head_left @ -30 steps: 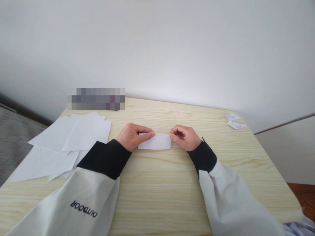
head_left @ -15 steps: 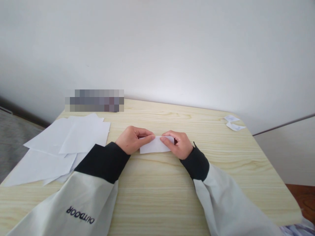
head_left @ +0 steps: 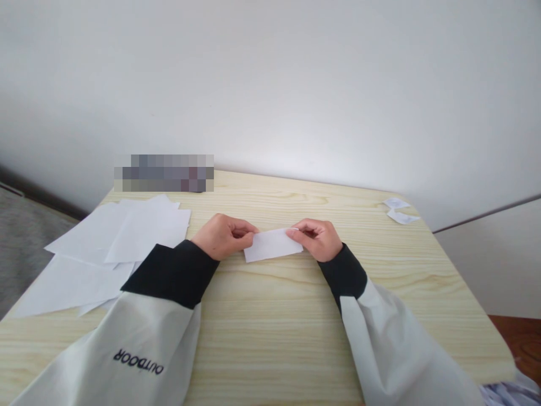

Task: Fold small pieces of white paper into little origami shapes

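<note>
A narrow white strip of folded paper (head_left: 273,245) spans the gap between my two hands, over the middle of the wooden table (head_left: 270,327). My left hand (head_left: 224,237) pinches its left end between thumb and fingers. At the upper right corner, my right hand (head_left: 316,238) grips the paper the same way, thumb on top. The strip tilts slightly, its right end higher in view. Fingers behind the paper are partly hidden.
Several loose white sheets (head_left: 143,228) overlap on the table's left side. Behind them lies a blurred-out object (head_left: 167,173) near the wall (head_left: 296,84). Two small folded paper pieces (head_left: 401,217) rest at the far right corner.
My hands have moved apart toward the two ends of the paper, baring more of its middle. The strip's right end has risen a little.
</note>
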`<move>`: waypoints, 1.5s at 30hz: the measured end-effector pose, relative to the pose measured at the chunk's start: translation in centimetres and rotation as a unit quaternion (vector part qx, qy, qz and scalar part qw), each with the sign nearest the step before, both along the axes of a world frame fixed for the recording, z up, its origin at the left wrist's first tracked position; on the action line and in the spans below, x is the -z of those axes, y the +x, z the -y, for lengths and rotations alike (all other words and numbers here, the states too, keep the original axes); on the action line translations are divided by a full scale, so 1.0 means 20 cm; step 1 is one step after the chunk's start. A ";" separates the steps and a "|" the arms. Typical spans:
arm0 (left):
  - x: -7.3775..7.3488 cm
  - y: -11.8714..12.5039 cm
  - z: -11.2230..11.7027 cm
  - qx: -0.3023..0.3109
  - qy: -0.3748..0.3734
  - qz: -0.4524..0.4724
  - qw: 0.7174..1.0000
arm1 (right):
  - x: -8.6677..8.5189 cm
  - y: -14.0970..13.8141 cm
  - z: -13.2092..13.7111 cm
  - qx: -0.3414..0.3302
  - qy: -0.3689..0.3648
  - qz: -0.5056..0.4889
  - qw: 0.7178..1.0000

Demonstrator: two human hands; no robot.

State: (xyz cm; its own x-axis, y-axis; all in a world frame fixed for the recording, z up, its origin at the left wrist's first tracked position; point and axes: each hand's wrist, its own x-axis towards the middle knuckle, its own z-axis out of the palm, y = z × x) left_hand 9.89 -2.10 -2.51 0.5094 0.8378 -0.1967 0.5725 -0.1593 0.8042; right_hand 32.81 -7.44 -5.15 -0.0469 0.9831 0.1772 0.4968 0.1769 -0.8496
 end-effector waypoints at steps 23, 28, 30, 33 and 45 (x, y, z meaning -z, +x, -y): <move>0.01 0.05 0.02 -0.010 -0.011 0.104 0.995 | 0.00 -0.04 0.01 0.046 0.012 -0.019 0.999; 0.04 0.05 0.01 -0.003 -0.002 0.065 0.998 | -0.01 -0.05 0.02 0.028 0.019 -0.007 0.999; 0.05 0.04 0.01 0.004 -0.022 0.072 0.997 | -0.01 -0.05 0.01 0.016 0.008 -0.024 1.000; 0.04 0.04 0.00 0.013 -0.042 0.087 0.995 | 0.00 -0.05 0.01 -0.001 -0.006 -0.040 0.999; 0.05 0.02 -0.02 0.068 -0.085 0.119 0.987 | 0.00 -0.05 0.01 0.014 -0.013 -0.048 0.999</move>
